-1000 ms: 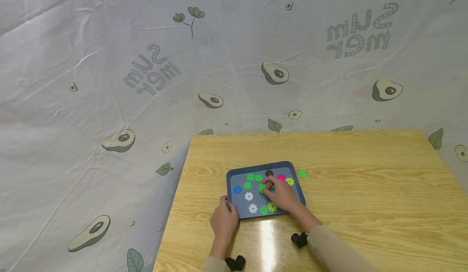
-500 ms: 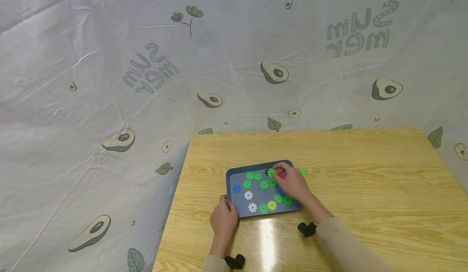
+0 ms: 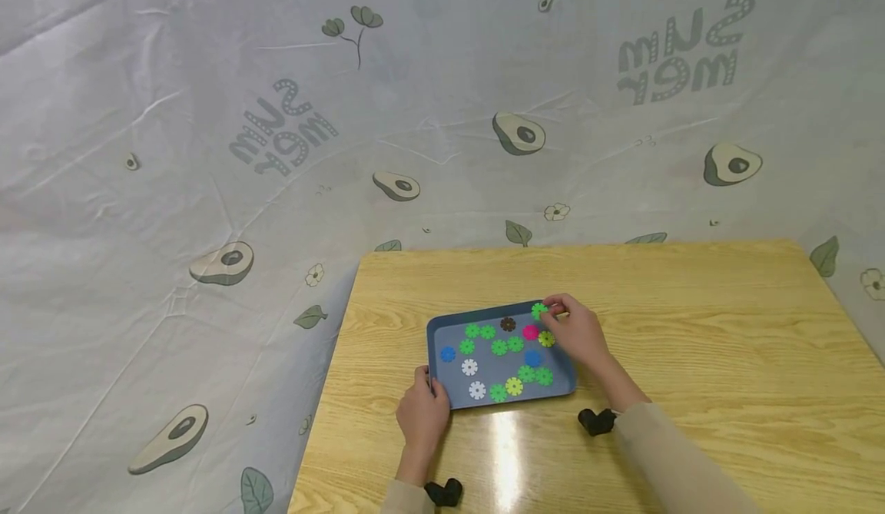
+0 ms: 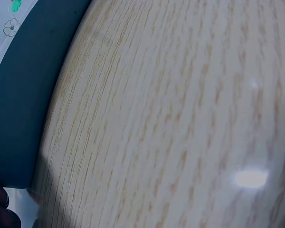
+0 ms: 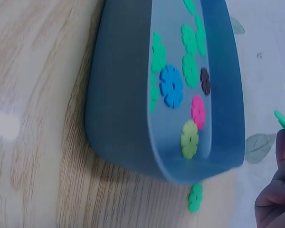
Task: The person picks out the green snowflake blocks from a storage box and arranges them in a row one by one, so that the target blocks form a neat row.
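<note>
A blue-grey tray (image 3: 496, 369) with low walls lies on the table, several notched plastic snowflake discs spread over its floor. My left hand (image 3: 422, 416) grips its near left corner. At the far right corner my right hand (image 3: 579, 335) pinches a green snowflake disc (image 3: 538, 311) between thumb and fingertips, above the tray. Inside lie green discs (image 3: 499, 347), blue ones (image 3: 532, 358), white ones (image 3: 469, 367), yellow ones (image 3: 514, 386), a pink disc (image 3: 530, 333) and a brown disc (image 3: 508, 324). Only a few dark fingertips (image 4: 4, 216) show in the left wrist view.
Another green disc (image 5: 195, 197) lies on the table outside the tray's right end; my right hand hides it in the head view. Wood-grain table (image 3: 705, 345) extends to the right. A printed cloth (image 3: 442, 114) hangs behind and to the left.
My right hand has picked a green disc out of the tray's middle and carried it back and right to the far right corner. My left hand stays on the near left corner.
</note>
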The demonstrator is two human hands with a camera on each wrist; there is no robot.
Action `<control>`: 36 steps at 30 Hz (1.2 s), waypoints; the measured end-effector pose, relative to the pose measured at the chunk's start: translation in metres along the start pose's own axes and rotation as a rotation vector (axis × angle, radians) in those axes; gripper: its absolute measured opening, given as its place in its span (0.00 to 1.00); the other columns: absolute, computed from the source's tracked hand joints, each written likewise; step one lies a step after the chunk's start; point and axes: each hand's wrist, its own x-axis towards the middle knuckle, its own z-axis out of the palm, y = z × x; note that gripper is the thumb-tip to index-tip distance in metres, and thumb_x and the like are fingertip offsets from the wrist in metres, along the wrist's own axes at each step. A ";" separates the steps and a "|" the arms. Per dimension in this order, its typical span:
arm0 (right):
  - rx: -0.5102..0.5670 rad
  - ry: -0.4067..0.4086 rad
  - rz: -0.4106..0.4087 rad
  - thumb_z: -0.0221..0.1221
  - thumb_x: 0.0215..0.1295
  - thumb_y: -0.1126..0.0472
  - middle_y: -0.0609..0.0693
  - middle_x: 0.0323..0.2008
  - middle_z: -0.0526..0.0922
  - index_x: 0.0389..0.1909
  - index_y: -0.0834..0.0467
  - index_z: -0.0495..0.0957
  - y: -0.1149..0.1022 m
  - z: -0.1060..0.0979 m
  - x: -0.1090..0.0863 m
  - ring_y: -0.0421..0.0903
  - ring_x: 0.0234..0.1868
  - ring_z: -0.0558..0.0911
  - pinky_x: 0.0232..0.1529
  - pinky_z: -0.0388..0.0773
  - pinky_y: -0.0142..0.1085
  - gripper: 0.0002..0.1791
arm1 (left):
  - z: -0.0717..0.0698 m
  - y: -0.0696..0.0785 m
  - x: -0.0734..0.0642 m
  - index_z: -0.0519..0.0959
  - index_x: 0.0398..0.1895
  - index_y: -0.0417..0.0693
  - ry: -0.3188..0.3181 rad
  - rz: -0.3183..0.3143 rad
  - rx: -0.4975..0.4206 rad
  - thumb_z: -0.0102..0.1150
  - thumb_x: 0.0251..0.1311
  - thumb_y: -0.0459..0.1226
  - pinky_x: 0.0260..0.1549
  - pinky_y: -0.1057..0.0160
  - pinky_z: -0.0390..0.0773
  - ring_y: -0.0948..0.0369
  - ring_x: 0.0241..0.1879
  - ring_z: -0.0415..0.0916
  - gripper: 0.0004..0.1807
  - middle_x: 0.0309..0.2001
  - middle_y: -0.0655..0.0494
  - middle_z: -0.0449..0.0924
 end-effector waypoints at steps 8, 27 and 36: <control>-0.008 0.061 0.038 0.61 0.75 0.55 0.57 0.45 0.83 0.57 0.60 0.78 0.016 -0.014 0.004 0.49 0.32 0.77 0.33 0.72 0.40 0.17 | 0.000 0.000 0.002 0.81 0.52 0.45 0.003 0.004 0.004 0.59 0.68 0.40 0.15 0.55 0.65 0.57 0.15 0.70 0.14 0.19 0.53 0.78; -0.017 0.099 0.150 0.56 0.78 0.52 0.65 0.52 0.82 0.63 0.64 0.75 0.057 -0.043 0.005 0.62 0.51 0.81 0.50 0.73 0.55 0.23 | 0.002 -0.002 0.002 0.81 0.53 0.46 0.004 0.010 0.010 0.59 0.68 0.40 0.14 0.55 0.64 0.57 0.14 0.70 0.14 0.20 0.51 0.79; -0.105 0.076 0.157 0.58 0.76 0.53 0.61 0.46 0.83 0.58 0.65 0.77 0.076 -0.040 0.004 0.59 0.45 0.82 0.43 0.73 0.51 0.21 | 0.003 -0.003 0.002 0.81 0.53 0.46 0.000 0.005 0.009 0.59 0.68 0.40 0.14 0.55 0.64 0.57 0.14 0.70 0.14 0.19 0.52 0.78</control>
